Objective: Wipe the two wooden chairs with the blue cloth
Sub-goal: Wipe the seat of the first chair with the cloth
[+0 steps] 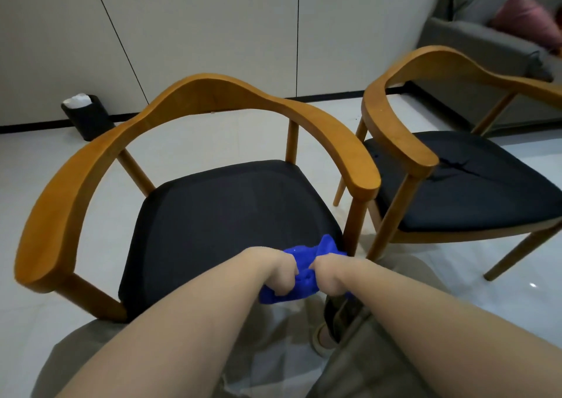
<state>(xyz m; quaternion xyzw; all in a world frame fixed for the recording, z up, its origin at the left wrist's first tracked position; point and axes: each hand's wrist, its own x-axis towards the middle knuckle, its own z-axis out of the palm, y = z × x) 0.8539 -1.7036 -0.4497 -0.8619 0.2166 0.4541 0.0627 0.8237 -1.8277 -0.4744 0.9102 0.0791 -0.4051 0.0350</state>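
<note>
White floor (45, 169); L hand (281, 271) + R hand (327, 273) clutch bunched blue cloth (304, 256) at near chair (213, 93) seat front.

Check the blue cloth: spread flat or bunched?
Bunched. The blue cloth is crumpled into folds between the left hand and right hand, which both grip it over the near chair seat's front edge.

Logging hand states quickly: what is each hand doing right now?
Left hand: fingers curled, gripping the blue cloth.
Right hand: fingers curled, gripping the same cloth.
</note>
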